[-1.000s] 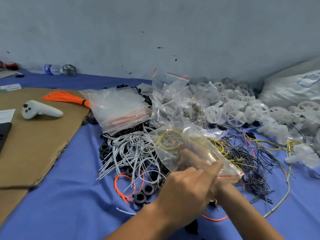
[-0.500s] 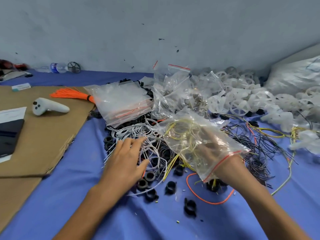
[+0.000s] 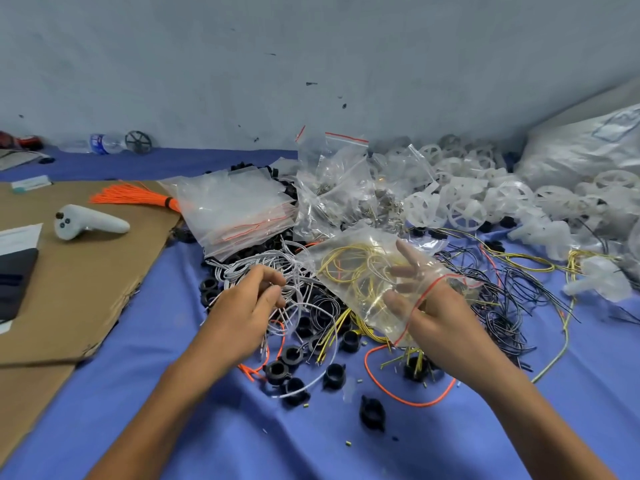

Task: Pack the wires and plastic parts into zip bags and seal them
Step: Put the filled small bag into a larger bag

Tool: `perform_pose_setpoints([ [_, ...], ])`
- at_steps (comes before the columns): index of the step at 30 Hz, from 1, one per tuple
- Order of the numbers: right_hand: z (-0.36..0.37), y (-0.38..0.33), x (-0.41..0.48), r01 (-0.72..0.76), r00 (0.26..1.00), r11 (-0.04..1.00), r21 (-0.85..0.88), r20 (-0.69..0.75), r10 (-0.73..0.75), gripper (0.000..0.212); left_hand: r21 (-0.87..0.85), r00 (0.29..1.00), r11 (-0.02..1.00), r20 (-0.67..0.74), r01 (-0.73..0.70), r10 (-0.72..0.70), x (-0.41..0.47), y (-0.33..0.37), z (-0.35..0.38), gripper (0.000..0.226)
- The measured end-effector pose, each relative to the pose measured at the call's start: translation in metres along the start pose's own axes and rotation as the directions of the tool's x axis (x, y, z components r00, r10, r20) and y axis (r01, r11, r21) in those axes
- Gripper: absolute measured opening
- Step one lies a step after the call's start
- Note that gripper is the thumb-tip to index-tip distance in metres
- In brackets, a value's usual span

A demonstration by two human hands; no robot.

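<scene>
Bag [image 3: 349, 268] x1: R hand [image 3: 440, 317]; wires [image 3: 249, 268]: L hand [image 3: 242, 313]

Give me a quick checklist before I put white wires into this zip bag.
1. Bag mouth open: ok, the right hand has its fingers spread inside the zip bag.
2. Room in bag: ok, only a few yellow wires inside.
3. Wires in grip: cannot tell, the left hand curls over the white wires, blurred.
4. Wires free of clutter: not ok, they are tangled among black rings.
5. Red zip strip clear: cannot tell, it wraps the right hand.
</scene>
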State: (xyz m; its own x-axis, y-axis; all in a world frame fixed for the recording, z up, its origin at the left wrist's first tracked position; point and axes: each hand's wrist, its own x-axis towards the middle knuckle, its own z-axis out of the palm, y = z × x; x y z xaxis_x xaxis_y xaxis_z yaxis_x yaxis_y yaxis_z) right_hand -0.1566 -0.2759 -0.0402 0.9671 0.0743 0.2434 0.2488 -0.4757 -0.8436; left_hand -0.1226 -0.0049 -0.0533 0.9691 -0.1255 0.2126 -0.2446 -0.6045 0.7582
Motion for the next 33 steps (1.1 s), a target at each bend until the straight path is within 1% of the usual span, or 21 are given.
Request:
perform_pose_setpoints([
  [3,0.0,0.0,0.0,-0.002,1.0,1.0,-0.007,0.017,0.002,0.067,-0.087,0.999,0.996,0.039,0.015,-0.011,0.0,-0.001,0.0,0.013],
  [5,0.001,0.003,0.0,-0.01,1.0,1.0,0.004,0.01,0.01,0.068,-0.049,0.995,0.999,0.096,0.006,-0.001,-0.003,-0.002,0.005,0.014],
  [8,0.004,0.006,-0.001,-0.026,1.0,0.999,0.026,0.002,0.026,0.069,0.072,0.993,0.996,0.106,-0.05,0.043,-0.007,-0.001,0.017,0.032],
  [10,0.005,0.007,-0.001,-0.032,0.999,0.999,0.013,0.002,0.032,0.07,0.063,0.997,0.995,0.045,-0.071,0.069,-0.009,0.001,0.016,0.033],
  [12,0.003,0.006,-0.001,-0.023,1.0,1.0,0.017,0.004,0.023,0.069,-0.025,0.997,0.997,-0.034,-0.072,0.071,-0.009,0.003,0.003,0.031],
  [15,-0.001,0.005,0.0,-0.004,1.0,1.0,0.006,0.023,0.004,0.059,-0.183,0.987,0.98,-0.153,-0.077,0.049,-0.007,-0.001,-0.039,0.028],
  [17,-0.002,0.005,0.002,0.014,1.0,1.0,0.001,0.004,-0.014,0.057,-0.239,0.973,0.967,-0.227,-0.083,0.027,-0.007,-0.016,-0.077,0.027],
  [18,-0.001,0.004,0.004,0.04,0.999,0.999,0.007,-0.014,-0.04,0.054,-0.236,0.966,0.971,-0.259,-0.04,-0.023,-0.006,-0.026,-0.094,0.026],
  [20,0.002,-0.001,0.007,0.102,0.994,0.994,0.048,-0.04,-0.1,0.057,-0.157,0.95,0.979,-0.262,0.13,-0.168,-0.006,-0.053,-0.118,0.026],
  [22,0.005,-0.008,0.012,0.168,0.984,0.985,0.041,-0.062,-0.165,0.066,-0.119,0.926,0.935,-0.143,0.334,-0.349,-0.011,-0.082,-0.129,0.025],
  [23,0.007,-0.012,0.014,0.192,0.979,0.981,0.022,-0.07,-0.19,0.069,-0.021,0.907,0.912,-0.095,0.409,-0.409,-0.013,-0.094,-0.132,0.025],
  [24,0.009,-0.017,0.017,0.22,0.972,0.975,0.015,-0.083,-0.218,0.068,0.147,0.889,0.877,-0.109,0.458,-0.446,-0.014,-0.1,-0.132,0.027],
  [25,0.013,-0.022,0.019,0.251,0.964,0.968,0.029,-0.102,-0.247,0.062,0.282,0.876,0.829,-0.167,0.482,-0.452,-0.014,-0.101,-0.13,0.031],
  [26,0.018,-0.027,0.021,0.281,0.955,0.958,0.053,-0.119,-0.273,0.054,0.405,0.89,0.793,-0.252,0.454,-0.381,-0.016,-0.094,-0.128,0.041],
  [27,0.023,-0.032,0.022,0.291,0.952,0.953,0.081,-0.121,-0.281,0.047,0.495,0.925,0.79,-0.298,0.362,-0.237,-0.018,-0.079,-0.124,0.049],
  [28,0.028,-0.037,0.023,0.278,0.958,0.956,0.096,-0.095,-0.269,0.045,0.475,0.931,0.828,-0.335,0.298,-0.143,-0.019,-0.057,-0.116,0.05],
  [29,0.033,-0.04,0.024,0.241,0.971,0.966,0.095,-0.029,-0.239,0.041,0.357,0.937,0.914,-0.342,0.194,-0.065,-0.019,-0.029,-0.103,0.044],
  [30,0.037,-0.041,0.025,0.2,0.977,0.979,0.037,0.066,-0.202,0.034,0.233,0.95,0.97,-0.311,0.071,0.005,-0.017,-0.002,-0.086,0.039],
  [31,0.04,-0.043,0.025,0.194,0.97,0.977,-0.086,0.169,-0.177,0.026,0.17,0.967,0.985,-0.24,-0.038,0.079,-0.016,0.024,-0.063,0.041],
  [32,0.039,-0.045,0.021,0.238,0.948,0.947,-0.214,0.263,-0.179,0.019,0.165,0.973,0.976,-0.16,-0.14,0.166,-0.018,0.047,-0.039,0.048],
  [33,0.037,-0.043,0.014,0.31,0.914,0.91,-0.275,0.349,-0.206,0.018,0.188,0.968,0.956,-0.075,-0.224,0.241,-0.021,0.063,-0.017,0.057],
])
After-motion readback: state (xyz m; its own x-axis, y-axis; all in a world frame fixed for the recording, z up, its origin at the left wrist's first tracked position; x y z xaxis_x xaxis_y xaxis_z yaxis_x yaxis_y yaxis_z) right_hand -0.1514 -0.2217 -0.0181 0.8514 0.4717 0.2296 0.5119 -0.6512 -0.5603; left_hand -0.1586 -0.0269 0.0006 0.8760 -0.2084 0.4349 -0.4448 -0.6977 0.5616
